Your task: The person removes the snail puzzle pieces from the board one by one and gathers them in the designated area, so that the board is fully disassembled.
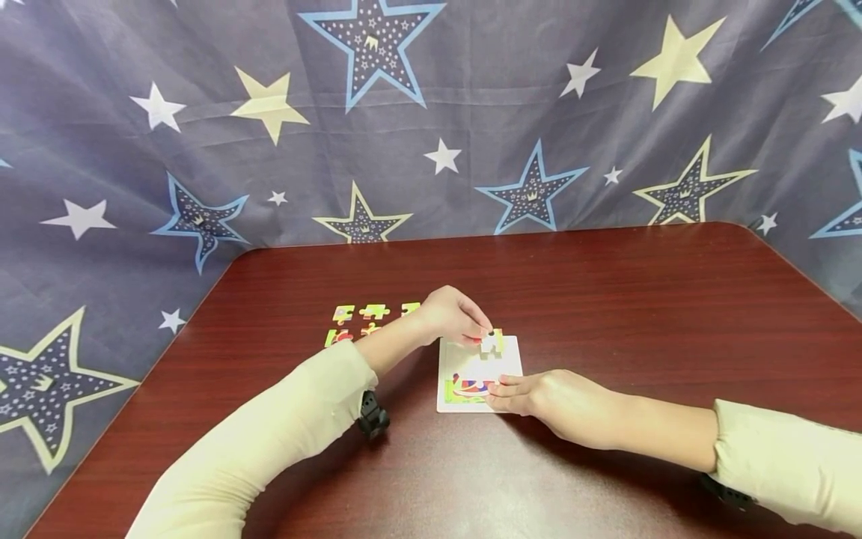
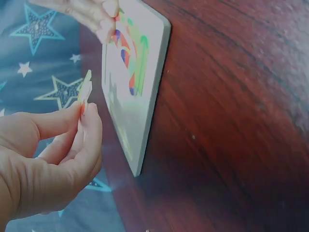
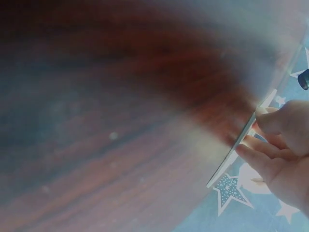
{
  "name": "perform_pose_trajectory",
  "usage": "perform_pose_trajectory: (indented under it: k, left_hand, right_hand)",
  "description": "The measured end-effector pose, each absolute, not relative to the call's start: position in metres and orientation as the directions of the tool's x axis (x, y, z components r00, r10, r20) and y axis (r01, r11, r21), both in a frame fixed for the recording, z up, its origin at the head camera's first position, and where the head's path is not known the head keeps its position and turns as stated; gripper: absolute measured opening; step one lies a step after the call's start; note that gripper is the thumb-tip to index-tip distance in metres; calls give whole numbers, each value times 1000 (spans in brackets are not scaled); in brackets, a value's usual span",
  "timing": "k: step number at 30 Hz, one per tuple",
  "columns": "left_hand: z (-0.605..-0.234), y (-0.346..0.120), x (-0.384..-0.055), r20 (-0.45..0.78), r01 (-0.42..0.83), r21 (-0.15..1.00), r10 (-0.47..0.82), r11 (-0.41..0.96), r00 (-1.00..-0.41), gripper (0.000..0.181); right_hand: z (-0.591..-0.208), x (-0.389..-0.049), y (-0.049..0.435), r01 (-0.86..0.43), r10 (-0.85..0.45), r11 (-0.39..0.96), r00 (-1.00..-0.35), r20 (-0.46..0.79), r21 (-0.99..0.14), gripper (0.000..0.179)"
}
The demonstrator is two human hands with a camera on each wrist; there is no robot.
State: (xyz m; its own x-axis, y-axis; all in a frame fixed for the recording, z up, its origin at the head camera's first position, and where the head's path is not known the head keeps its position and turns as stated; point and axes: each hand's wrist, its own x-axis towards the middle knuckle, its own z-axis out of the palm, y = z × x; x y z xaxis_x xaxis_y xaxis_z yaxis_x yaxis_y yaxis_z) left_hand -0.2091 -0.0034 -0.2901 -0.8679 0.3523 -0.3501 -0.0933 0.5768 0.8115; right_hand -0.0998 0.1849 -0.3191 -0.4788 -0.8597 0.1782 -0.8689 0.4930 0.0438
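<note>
My left hand (image 1: pixel 454 314) pinches a jigsaw piece (image 1: pixel 494 343) between thumb and fingertips, over the far part of a white puzzle tray (image 1: pixel 451 363). In the left wrist view the piece (image 2: pixel 86 91) is seen nearly edge-on, tilted and apart from the tray. Joined pieces (image 1: pixel 461 389) with a green, red and purple picture lie along the tray's near side. My right hand (image 1: pixel 555 400) rests its extended fingers on the tray's near right part, covering some of the picture. In the right wrist view its fingertips (image 3: pixel 243 150) are right at the tray's edge.
Several loose jigsaw pieces (image 1: pixel 374 311) lie on the dark red table (image 1: pixel 606 314) to the left, partly hidden behind the left forearm. A grey curtain with stars (image 1: pixel 444 112) hangs along the far edge and sides. Dark wrist cameras (image 1: pixel 373 415) are strapped at both cuffs.
</note>
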Motion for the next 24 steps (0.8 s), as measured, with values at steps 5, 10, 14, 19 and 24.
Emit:
perform_pose_trajectory:
  k: [5, 10, 14, 19, 24]
  left_hand:
    - [-288, -17, -214, -369, -123, 814, 341, 568, -865, 14]
    - [-285, -38, -218, -384, -179, 841, 330, 511, -862, 19]
    - [-282, -58, -221, -384, -194, 850, 322, 490, -865, 22]
    - [-284, -80, -223, -385, -201, 842, 297, 500, -874, 24]
    - [-287, -97, -225, -382, -191, 818, 265, 542, -886, 24]
  right_hand:
    - [-320, -100, 185, -865, -856, 500, -486, 179, 46, 48]
    - [-319, -101, 185, -867, -861, 496, -483, 159, 45, 49]
    - [-317, -102, 186, -869, -863, 493, -482, 148, 46, 50]
    - [-317, -103, 186, -872, -865, 488, -477, 155, 44, 49]
    - [-317, -103, 186, -875, -868, 483, -471, 159, 43, 49]
